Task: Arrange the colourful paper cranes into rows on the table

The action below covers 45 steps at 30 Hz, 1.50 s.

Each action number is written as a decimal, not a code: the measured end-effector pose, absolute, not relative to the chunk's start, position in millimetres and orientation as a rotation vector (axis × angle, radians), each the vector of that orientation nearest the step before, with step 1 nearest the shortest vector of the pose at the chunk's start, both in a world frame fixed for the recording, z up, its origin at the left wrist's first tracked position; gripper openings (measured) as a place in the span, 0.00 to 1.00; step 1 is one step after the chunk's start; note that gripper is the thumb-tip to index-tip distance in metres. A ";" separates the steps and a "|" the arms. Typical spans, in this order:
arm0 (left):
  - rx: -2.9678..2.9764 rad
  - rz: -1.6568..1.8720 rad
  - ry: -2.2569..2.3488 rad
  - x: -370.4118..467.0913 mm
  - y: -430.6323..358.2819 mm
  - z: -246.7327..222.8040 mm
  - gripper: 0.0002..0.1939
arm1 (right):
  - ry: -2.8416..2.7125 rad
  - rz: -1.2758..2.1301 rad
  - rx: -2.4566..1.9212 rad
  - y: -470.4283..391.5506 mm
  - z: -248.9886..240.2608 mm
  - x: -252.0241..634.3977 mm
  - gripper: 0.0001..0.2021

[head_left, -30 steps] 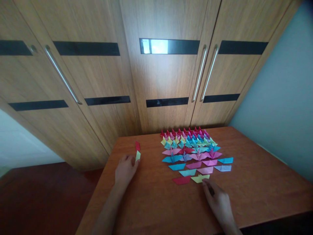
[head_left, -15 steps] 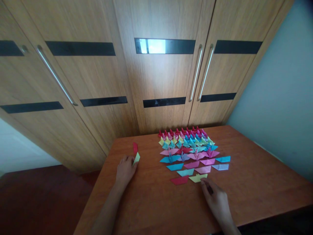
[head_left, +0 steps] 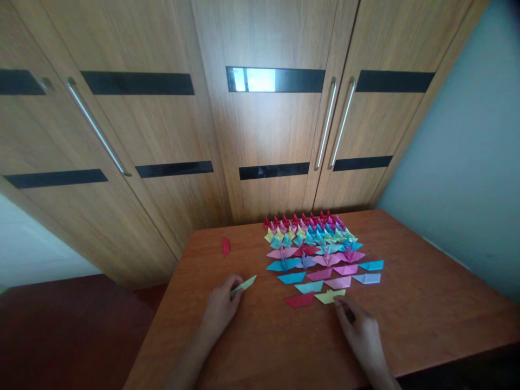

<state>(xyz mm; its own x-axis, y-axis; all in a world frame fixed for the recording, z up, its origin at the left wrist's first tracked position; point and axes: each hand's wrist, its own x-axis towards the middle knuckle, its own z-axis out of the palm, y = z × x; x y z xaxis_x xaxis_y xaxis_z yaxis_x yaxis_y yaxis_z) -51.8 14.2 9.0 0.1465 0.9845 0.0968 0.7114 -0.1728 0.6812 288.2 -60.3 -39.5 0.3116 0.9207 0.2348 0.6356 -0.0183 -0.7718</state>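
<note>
Smooth wooden table [head_left: 426, 319], seemingly glossy folded paper pieces [head_left: 320, 254].

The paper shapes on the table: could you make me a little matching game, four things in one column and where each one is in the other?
1. pale green folded paper
2. yellow folded paper
3. lone red folded paper
4. red crane row

A. alone near the table's left edge
B. at the right hand fingertips
C. farthest back, by the cupboard doors
D. pinched in the left hand

Pairs: 1-D, 2-B, 3-A, 4-C
</note>
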 end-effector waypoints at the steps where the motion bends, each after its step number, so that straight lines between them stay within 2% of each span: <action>1: 1.902 0.777 1.569 -45.1 8.7 11.4 0.04 | -1.387 0.444 -1.732 -60.1 -38.1 285.8 0.20; 12: 1.431 0.934 1.197 21.3 -34.9 1.2 0.06 | -1.386 0.924 -1.385 -64.4 -15.6 199.1 0.16; 20: 1.448 0.939 1.218 22.3 -36.8 -14.0 0.09 | -1.410 0.910 -1.464 -63.6 -14.4 177.9 0.16; 25: 1.449 0.885 1.249 21.6 -36.4 -19.9 0.08 | -1.297 0.882 -1.464 -63.4 -16.2 209.0 0.17; 29: 1.466 0.873 1.301 22.0 -37.6 -19.3 0.07 | -1.168 0.781 -1.572 -62.1 -15.7 266.6 0.20; 36: 1.526 0.851 1.313 22.1 -38.0 -18.5 0.08 | -1.207 0.502 -1.944 -58.4 -17.1 371.8 0.21; 45: 1.573 0.813 1.319 23.9 -42.0 -11.4 0.07 | -1.342 0.321 -2.505 -47.2 -28.5 378.1 0.21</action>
<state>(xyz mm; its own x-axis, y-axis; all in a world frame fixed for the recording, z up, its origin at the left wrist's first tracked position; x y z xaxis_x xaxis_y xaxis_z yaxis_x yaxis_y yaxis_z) 23.9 -42.0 -11.4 0.2143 0.9748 -0.0615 0.3831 -0.0260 0.9233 378.1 -47.2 -28.5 0.5438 0.8369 -0.0620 0.7745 -0.5290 -0.3469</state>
